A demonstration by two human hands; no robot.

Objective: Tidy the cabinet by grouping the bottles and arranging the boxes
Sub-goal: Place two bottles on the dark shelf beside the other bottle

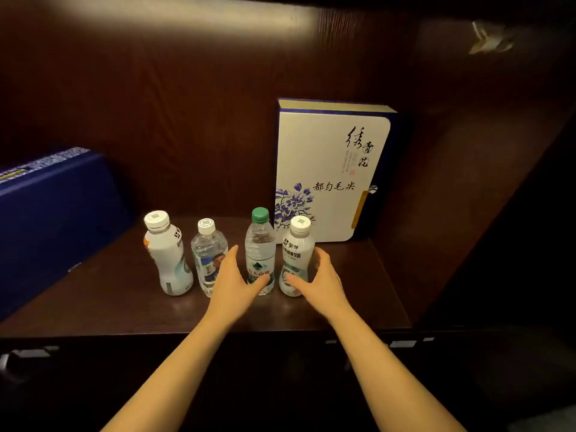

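Four bottles stand in a row on the dark cabinet shelf (pixel 124 294): a white drink bottle (pixel 166 260), a clear water bottle with a white cap (pixel 208 254), a green-capped water bottle (pixel 259 244) and a second white drink bottle (pixel 297 244). My left hand (pixel 232 279) is spread beside the green-capped bottle, thumb across its lower front, fingers straight and apart from its left side. My right hand (pixel 324 279) cups the right white bottle loosely, thumb on its front, fingers along its right side. A white box with blue flowers (pixel 330 157) stands upright behind.
A dark blue box (pixel 56 213) leans at the left end of the shelf. The cabinet's back wall and right side wall close the space in. The shelf's front edge runs just under my forearms.
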